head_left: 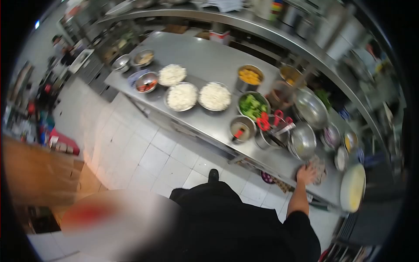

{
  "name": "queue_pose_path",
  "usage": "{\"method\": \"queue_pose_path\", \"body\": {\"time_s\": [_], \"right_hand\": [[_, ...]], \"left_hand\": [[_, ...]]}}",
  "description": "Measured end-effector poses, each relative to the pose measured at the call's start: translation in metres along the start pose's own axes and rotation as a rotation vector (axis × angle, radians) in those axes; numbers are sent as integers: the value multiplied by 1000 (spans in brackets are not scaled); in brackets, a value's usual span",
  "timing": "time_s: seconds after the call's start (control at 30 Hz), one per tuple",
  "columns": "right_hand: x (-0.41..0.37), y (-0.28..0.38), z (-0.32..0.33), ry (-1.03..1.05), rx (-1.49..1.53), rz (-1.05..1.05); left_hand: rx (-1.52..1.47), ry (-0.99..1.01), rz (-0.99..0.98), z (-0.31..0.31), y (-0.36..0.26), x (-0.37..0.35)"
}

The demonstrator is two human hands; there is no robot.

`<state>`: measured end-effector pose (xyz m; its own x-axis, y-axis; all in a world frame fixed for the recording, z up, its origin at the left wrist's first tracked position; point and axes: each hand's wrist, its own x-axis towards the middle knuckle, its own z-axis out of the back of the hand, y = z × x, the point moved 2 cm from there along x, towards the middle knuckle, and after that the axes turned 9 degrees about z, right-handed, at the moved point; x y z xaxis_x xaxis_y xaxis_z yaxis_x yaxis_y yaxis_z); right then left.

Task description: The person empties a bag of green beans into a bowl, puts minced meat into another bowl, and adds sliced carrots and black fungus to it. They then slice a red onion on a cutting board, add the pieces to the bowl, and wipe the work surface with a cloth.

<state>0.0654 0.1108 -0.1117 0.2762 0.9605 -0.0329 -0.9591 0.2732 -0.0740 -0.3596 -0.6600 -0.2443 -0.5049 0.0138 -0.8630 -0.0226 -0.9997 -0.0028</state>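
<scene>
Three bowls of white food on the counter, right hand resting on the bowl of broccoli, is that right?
No. The head view shows the three bowls of white food on the counter, but the right hand rests on a cloth near the counter's front edge, apart from the bowl of broccoli.

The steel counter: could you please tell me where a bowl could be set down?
The counter is bare behind the three bowls of white food, toward the rear shelf. Around the right hand, resting on a cloth, pots and bowls crowd together.
</scene>
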Motion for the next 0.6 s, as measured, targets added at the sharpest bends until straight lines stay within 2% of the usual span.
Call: {"method": "queue_pose_path", "body": {"time_s": [0.1,0.17,0.23,0.27,0.3,0.33,0.37,0.43,0.5,0.57,0.6], "right_hand": [[4,-3,-11,-115,-23,41],[5,-3,-12,-120,-52,38],[6,-6,-1,-105,-56,93],[6,-6,1,-92,-49,132],[14,-24,-10,-95,-50,139],[29,-51,-22,-198,162,197],[36,-58,-25,-303,376,252],[-3,-49,11,-350,272,-64],[-33,-61,6,-394,214,-213],[-91,-45,22,-289,331,-402],[-112,-47,10,-225,241,-384]], "left_hand": [[86,53,11,26,-25,22],[257,-40,-98,77,-66,76],[351,-277,-176,160,-122,137],[102,-522,-135,214,-156,154],[9,-602,-136,280,-202,155],[-181,-800,-199,342,-246,142],[-260,-864,-198,404,-287,142],[-386,-1060,-349,512,-362,128],[-480,-1145,-435,601,-425,125],[-541,-1213,-518,665,-478,124],[-541,-1218,-546,690,-501,127]]}}
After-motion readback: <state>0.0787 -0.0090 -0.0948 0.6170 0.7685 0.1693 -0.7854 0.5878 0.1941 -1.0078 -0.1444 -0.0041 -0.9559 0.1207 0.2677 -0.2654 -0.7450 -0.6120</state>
